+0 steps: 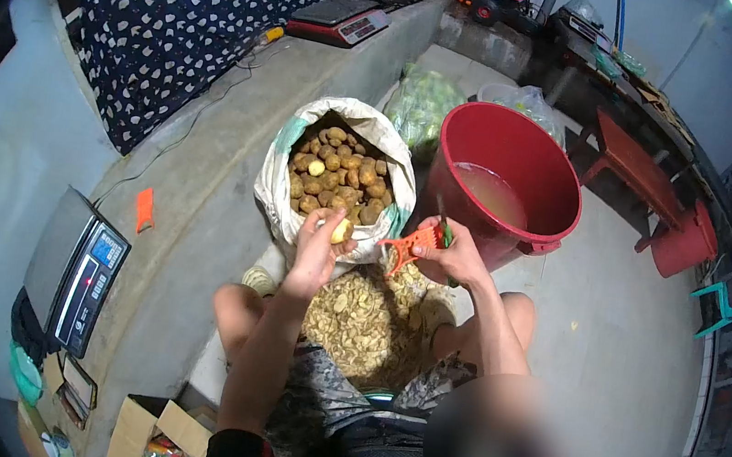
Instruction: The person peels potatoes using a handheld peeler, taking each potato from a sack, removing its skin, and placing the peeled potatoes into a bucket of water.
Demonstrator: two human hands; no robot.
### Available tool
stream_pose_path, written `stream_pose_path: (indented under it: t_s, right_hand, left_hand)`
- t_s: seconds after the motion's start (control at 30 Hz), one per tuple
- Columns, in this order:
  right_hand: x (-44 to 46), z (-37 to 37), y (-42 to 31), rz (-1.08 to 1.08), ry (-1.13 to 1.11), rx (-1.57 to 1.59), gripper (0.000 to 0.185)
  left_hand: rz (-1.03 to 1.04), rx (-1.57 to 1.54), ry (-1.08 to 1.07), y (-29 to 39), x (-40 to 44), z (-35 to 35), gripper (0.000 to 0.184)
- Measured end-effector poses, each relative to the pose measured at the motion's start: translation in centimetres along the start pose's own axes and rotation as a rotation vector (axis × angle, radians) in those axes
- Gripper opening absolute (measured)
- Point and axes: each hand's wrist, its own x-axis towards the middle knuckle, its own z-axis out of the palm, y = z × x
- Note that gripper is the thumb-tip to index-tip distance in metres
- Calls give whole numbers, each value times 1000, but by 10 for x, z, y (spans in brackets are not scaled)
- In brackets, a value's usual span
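My left hand (317,245) is closed around a partly peeled potato (342,231), its pale flesh showing on one side. In my right hand (459,257) is an orange peeler (410,245), held just right of the potato and apart from it. The same hand also grips a thin dark item with green on it, perhaps a knife (447,234). Beyond my hands stands an open white sack (276,175) of brown potatoes (350,171), one with a pale peeled face. Between my legs lies a heap of potato peelings (362,325).
A large red bucket (511,146) with cloudy liquid stands right of the sack. Behind are a bag of green produce (424,107) and a red stool (637,167). On the concrete ledge (207,171) at left are scales (86,284) and an orange packet (145,210); a cardboard box (134,434) sits low left.
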Motion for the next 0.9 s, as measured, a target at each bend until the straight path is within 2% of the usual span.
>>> stream_pose_path:
  t_s: [0.07,0.1,0.2,0.33,0.37,0.5,0.57,0.63,0.73,0.83,0.9]
  right_hand:
    - [17,-6,-14,-59,118,23,35]
    - [-23,26,-14,23,108,80,35]
    - [7,30,0,-51,93,12,38]
    - [19,33,28,-25,65,74,38]
    - [19,34,32,-9,64,84,38]
    - [27,38,23,-53,55,95,34]
    - [31,33,20,-107,111,-13,35]
    - [29,28,15,-46,77,15,38]
    - [28,20,19,-109,197,-112,43]
    - [43,-22,46,-53,501,-97,44]
    - [41,-24,43,-83,448,-52,43]
  left_hand:
    - [-8,61,-10,2,0,22,19]
    - [-80,91,53,-2,-53,8,19]
    - [56,138,104,-25,-28,11,19]
    - [135,159,75,-52,-14,-2,17]
    - [175,188,130,-58,-10,-3,16]
    - [203,250,166,-62,0,-7,16]
    - [230,246,152,-64,4,-5,16]
    - [278,320,144,-60,3,2,15]
    - [321,336,127,-63,2,8,13]
    - [300,303,102,-55,-6,14,13]
    - [211,186,136,-52,-4,16,12]
